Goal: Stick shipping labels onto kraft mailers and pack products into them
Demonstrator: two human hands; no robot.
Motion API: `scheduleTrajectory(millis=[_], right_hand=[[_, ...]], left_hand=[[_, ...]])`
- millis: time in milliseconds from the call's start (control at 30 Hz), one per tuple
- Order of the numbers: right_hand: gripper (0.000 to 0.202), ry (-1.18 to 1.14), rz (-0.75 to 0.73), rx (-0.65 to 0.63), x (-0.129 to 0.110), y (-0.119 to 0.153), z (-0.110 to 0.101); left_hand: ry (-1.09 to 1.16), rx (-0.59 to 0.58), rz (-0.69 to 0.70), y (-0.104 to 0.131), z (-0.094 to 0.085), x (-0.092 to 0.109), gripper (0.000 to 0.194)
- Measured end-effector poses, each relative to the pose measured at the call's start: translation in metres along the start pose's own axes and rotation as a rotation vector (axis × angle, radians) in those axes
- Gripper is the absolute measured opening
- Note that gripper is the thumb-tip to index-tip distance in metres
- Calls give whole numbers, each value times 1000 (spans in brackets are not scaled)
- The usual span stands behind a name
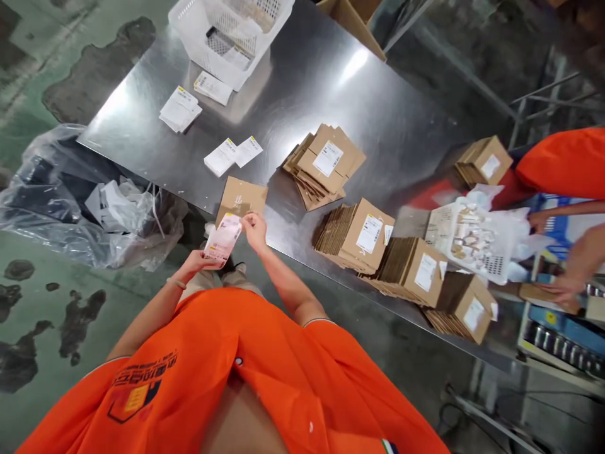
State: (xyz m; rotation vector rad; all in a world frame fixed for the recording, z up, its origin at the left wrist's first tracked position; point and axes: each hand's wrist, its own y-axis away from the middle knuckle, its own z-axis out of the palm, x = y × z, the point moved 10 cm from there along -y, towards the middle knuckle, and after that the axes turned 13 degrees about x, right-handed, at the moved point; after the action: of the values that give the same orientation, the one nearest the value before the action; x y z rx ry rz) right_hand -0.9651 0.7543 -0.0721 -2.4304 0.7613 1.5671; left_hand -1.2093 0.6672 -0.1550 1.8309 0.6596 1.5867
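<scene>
A pinkish-white printed label sheet (224, 238) is held up in front of my body, over the table's near edge. My left hand (201, 259) pinches its lower left corner. At its upper right edge, my right hand (255, 228) has its fingers closed on the sheet. Just behind the sheet lies a flat brown cardboard box (242, 194), partly covered by it. Farther back are two small label stacks (221, 157) (248, 151) with yellow marks, side by side on the steel table (283, 82).
Stacks of labelled folded cartons (331, 157) (366, 233) line the table to the right. A white basket (231, 38) and more label stacks (180, 110) are at the back. A plastic-lined bin (94, 208) stands left. At right, a co-worker's hand (562, 287) is near a basket of small packets (472, 239).
</scene>
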Motion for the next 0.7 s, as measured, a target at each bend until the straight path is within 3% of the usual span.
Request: scheduleTrajectory(millis=[100,200,300,433,567,633,700], right_hand=[[21,38,10,85,2,-68,-10],[19,109,-44,110,2,-115,-12],[15,199,-96,93,5,-136,-5],[13,286,-131,64,14,-144,8],[7,399,-140,43,17,-146,12],[37,475,-123,72,13,-140,8],[62,551,-160,120,2,-125,7]], left_hand=[[45,-21,-118,-11,19,-3,41],[95,-61,-191,-16,47,-3,36],[150,-96,-243,-17,71,-4,33],[162,-84,-274,-24,85,-10,26],[44,-78,-249,-26,83,-27,15],[-26,-67,-235,-19,68,-41,19],[-114,-27,-194,-11,42,-51,33]])
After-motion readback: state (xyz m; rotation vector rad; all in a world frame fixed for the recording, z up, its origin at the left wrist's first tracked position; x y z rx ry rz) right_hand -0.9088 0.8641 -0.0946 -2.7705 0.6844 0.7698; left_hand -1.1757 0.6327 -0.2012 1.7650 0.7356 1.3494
